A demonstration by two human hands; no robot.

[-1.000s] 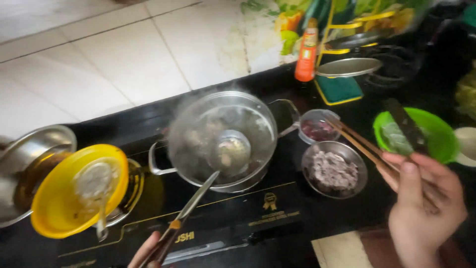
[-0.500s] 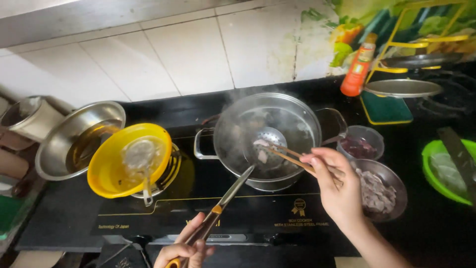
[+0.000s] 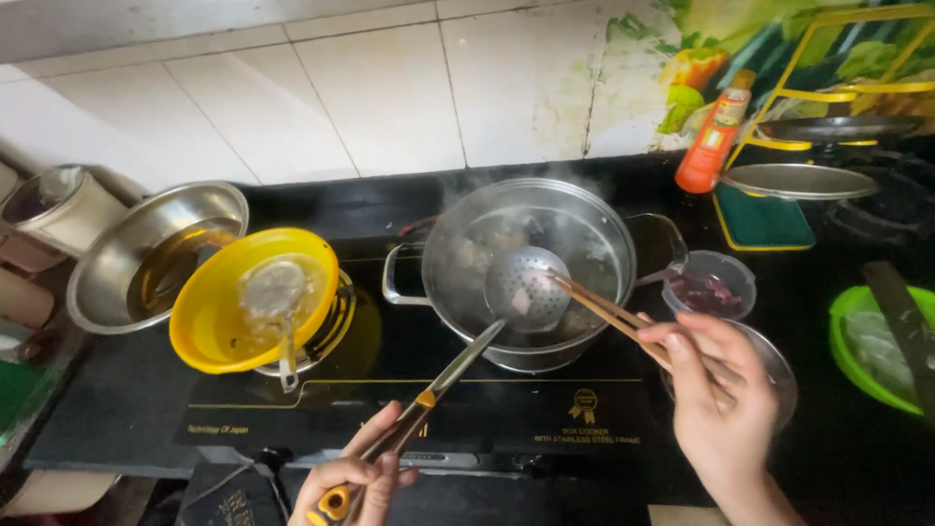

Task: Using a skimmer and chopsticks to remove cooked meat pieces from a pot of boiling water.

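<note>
A person works over a steaming steel pot [image 3: 531,268] set on a black induction cooker [image 3: 409,390], seen from above. The left hand [image 3: 353,479], low in the frame and partly cut off by the bottom edge, is closed around the orange-and-black handle of a perforated skimmer ladle [image 3: 526,289], whose round bowl hangs over the pot with a pale morsel in it. The right hand [image 3: 719,401] grips a pair of wooden chopsticks [image 3: 606,314], fingers curled about their upper ends, the tips touching the skimmer's rim. Steam blurs the contents of the pot, so the pieces in the broth are hard to make out. The right hand covers most of a steel bowl [image 3: 779,365] just beside the pot; what it holds cannot be seen. Behind it stands a small clear bowl [image 3: 709,284] of dark red meat. To the left, a yellow bowl [image 3: 251,300] with a small strainer inside leans on a second burner, near a steel basin [image 3: 156,255] holding brownish liquid. At the right edge a green bowl [image 3: 877,349] is cut off, with a dark blade lying across it. An orange bottle [image 3: 714,136] stands by the tiled wall on the dark surface [image 3: 321,205].
</note>
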